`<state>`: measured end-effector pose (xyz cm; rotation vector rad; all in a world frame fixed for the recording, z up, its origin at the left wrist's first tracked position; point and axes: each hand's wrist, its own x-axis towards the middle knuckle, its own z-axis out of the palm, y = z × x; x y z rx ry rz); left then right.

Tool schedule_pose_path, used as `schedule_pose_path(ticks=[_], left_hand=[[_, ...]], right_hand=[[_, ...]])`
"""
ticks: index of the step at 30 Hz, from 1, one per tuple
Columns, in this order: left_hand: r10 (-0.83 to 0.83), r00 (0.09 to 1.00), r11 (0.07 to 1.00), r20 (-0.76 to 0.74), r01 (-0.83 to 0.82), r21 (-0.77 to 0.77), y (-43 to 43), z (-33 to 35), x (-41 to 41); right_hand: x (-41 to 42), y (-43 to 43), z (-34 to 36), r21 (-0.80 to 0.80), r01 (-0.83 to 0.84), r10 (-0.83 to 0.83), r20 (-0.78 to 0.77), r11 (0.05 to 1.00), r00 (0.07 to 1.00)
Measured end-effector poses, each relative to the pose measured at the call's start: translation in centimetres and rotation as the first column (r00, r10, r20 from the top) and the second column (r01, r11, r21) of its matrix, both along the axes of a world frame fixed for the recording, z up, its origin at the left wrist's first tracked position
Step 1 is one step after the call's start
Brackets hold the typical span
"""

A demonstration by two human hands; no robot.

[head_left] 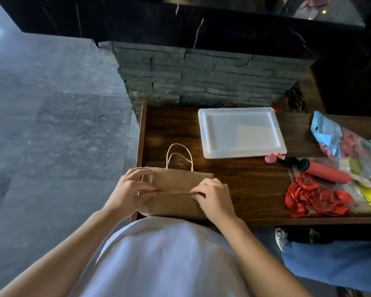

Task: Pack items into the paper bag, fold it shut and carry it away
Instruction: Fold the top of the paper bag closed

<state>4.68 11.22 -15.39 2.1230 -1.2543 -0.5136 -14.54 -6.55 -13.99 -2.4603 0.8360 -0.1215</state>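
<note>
A brown paper bag [176, 183] lies at the near left corner of the dark wooden table [244, 181], its top part folded over along a crease. Its twisted paper handles [179, 155] point away from me. My left hand [131, 188] presses the fold at the bag's left end. My right hand [212, 197] pinches the fold at its right end. The bag's contents are hidden.
A white rectangular tray [241, 131] sits behind the bag. To the right lie a pink balloon pump [321, 171], red deflated balloons [317, 200] and plastic packets of balloons [347, 142]. Another person's jeans leg and shoe [330, 258] are at the lower right. A stone wall rises behind the table.
</note>
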Motion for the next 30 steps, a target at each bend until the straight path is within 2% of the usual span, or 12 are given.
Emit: schedule_pose_path(ticks=[3, 6, 10, 13, 16, 18, 21, 24, 27, 30], left_hand=[[0.153, 0.98, 0.988, -0.131, -0.155, -0.006, 1.2, -0.7, 0.5], [0.286, 0.876, 0.958, -0.388, -0.278, 0.077, 1.4, -1.1, 0.7], [0.247, 0.799, 0.969, -0.548, -0.217, 0.119, 2.2, -1.8, 1.1], [0.162, 0.775, 0.986, -0.611, -0.155, 0.066, 2.5, -1.9, 0.5], [0.165, 0.773, 0.981, -0.613, -0.195, 0.019, 2.2, -2.5, -0.9], [0.186, 0.754, 0.964, -0.63, -0.264, -0.031, 1.3, -2.8, -1.9], [0.245, 0.672, 0.915, -0.699, -0.399, -0.063, -0.5, -3.2, -2.7], [0.311, 0.547, 0.849, -0.777, -0.528, -0.032, -1.3, -4.5, -2.9], [0.326, 0.458, 0.823, -0.827, -0.567, 0.01, -1.0, -5.5, -3.0], [0.318, 0.422, 0.793, -0.849, -0.609, -0.006, -1.0, -5.7, -3.7]], right_hand=[[-1.6, -0.8, -1.0, 0.119, 0.144, -0.147, 0.012, 0.982, 0.989], [-2.2, -1.0, -1.8, 0.235, 0.233, -0.24, 0.002, 0.944, 0.971], [-2.8, -1.6, -2.1, 0.517, 0.267, -0.268, -0.075, 0.813, 0.961], [-3.2, -1.8, -2.5, 0.635, 0.3, -0.275, -0.142, 0.712, 0.951], [-3.3, -2.0, -3.0, 0.694, 0.288, -0.28, -0.128, 0.66, 0.951], [-3.3, -2.2, -3.2, 0.714, 0.234, -0.27, -0.066, 0.659, 0.961], [-3.2, -2.0, -3.7, 0.693, 0.18, -0.302, 0.056, 0.698, 0.952], [-2.5, -0.9, -4.4, 0.705, 0.153, -0.347, 0.14, 0.692, 0.927], [-2.0, -0.3, -5.8, 0.735, 0.14, -0.399, 0.189, 0.663, 0.897], [-2.1, -0.2, -6.6, 0.744, 0.117, -0.412, 0.226, 0.658, 0.883]])
